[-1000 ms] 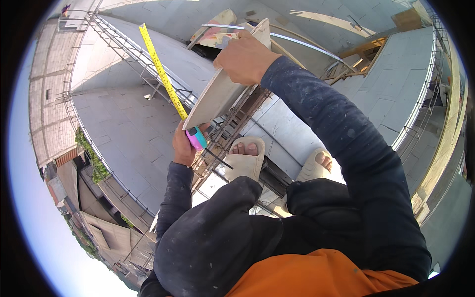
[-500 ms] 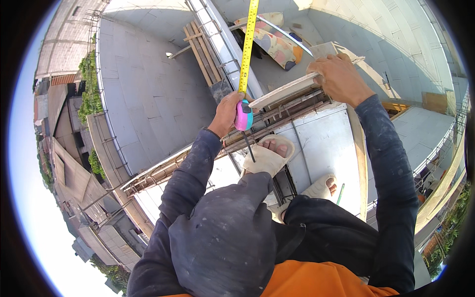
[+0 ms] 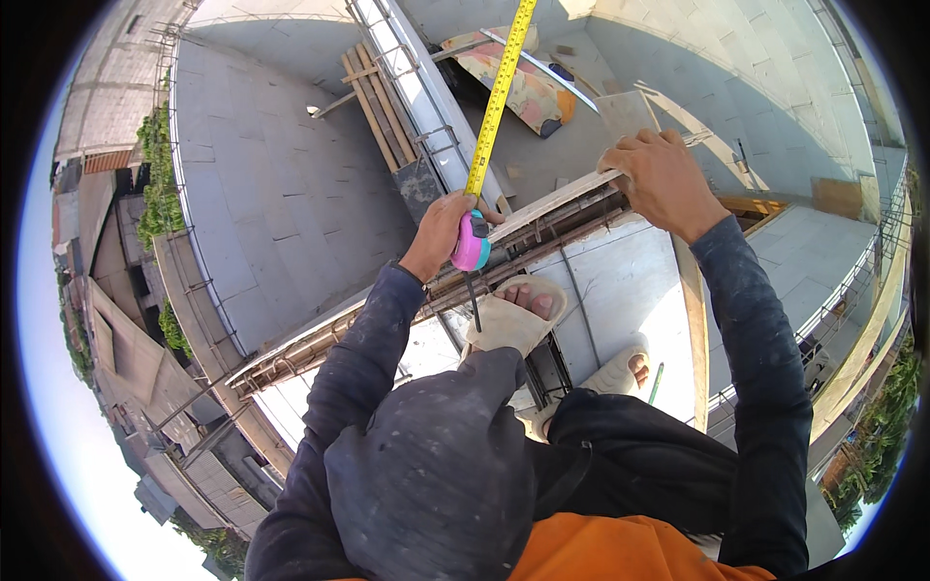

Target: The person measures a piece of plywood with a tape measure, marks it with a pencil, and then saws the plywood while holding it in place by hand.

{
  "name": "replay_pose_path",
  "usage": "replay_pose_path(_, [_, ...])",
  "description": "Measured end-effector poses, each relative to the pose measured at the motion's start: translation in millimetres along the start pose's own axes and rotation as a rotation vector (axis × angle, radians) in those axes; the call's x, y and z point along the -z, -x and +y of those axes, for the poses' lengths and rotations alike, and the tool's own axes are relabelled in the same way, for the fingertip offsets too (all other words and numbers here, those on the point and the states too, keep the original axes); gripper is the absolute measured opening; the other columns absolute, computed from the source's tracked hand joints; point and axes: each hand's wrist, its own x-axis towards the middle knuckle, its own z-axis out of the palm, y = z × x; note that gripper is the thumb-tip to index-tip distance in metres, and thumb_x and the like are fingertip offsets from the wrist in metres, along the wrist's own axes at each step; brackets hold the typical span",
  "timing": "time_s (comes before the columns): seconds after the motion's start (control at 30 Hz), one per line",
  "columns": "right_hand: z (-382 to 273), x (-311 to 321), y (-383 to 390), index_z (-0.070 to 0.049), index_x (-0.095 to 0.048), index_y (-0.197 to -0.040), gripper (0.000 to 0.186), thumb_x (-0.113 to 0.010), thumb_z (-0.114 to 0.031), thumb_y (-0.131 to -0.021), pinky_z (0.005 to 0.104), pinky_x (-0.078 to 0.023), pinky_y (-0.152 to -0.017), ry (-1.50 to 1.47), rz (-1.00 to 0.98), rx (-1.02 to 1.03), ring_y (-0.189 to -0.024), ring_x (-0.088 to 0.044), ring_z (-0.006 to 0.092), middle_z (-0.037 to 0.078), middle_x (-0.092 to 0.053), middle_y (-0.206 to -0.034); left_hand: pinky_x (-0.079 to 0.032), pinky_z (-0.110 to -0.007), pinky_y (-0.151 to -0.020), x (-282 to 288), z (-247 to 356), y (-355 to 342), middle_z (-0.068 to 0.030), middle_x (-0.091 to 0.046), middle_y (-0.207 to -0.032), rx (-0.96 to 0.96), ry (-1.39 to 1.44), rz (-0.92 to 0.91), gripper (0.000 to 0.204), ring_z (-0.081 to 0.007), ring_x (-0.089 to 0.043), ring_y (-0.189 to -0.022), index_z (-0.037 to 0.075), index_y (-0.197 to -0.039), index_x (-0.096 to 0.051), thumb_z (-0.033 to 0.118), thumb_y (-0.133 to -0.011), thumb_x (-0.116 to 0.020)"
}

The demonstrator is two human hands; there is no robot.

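My left hand is closed on a pink-and-teal tape measure, whose yellow blade stretches up past the top edge of the picture, crossing the ledge ahead. Beside that case lies the left end of a narrow pale board, angled up to the right. My right hand has its fingers curled over the board's right part, near a loose pale panel behind it. Under the board run rusty rebar and wire along a ledge. Below the case a thin dark rod points down toward my sandalled foot.
Rebar cages line a long beam, beside bundled timber. Walled bays lie lower down, one holding a patterned padded item. A green stick rests on the white panel by my feet. Rooftops and trees show at the far left, beyond the edge.
Since a second ago the view has turned, the board has dropped from raised and steep to low and shallow, and the tape points more upright. In the last half second both hands shifted slightly.
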Motion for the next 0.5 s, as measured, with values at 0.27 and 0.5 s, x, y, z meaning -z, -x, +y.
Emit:
replay_pose_path(0.27, [1.4, -0.5, -1.0, -0.014, -0.075, -0.112, 0.021, -0.075, -0.009, -0.091, 0.0448, -0.045, -0.097, 0.028, 0.090, 0.078, -0.107, -0.065, 0.0246, 0.002, -0.072, -0.103, -0.063, -0.035, -0.070, 20.1, 16.5, 1.2, -0.0197, -0.077, -0.099, -0.016, 0.107, 0.134, 0.035, -0.0223, -0.074, -0.074, 0.001, -0.104, -0.065, 0.031, -0.109, -0.048])
replay_pose_path(0.5, [-0.3, 2.6, -4.3, -0.011, -0.076, -0.107, 0.028, -0.076, 0.000, -0.082, 0.0439, -0.045, -0.098, 0.002, 0.100, 0.090, -0.107, -0.065, 0.0257, 0.003, -0.074, -0.106, -0.062, -0.033, -0.069, 48.4, 19.1, -0.9, -0.0180, -0.077, -0.093, 0.051, 0.070, 0.119, 0.032, -0.0201, -0.073, -0.072, 0.003, -0.104, -0.065, 0.031, -0.108, -0.051])
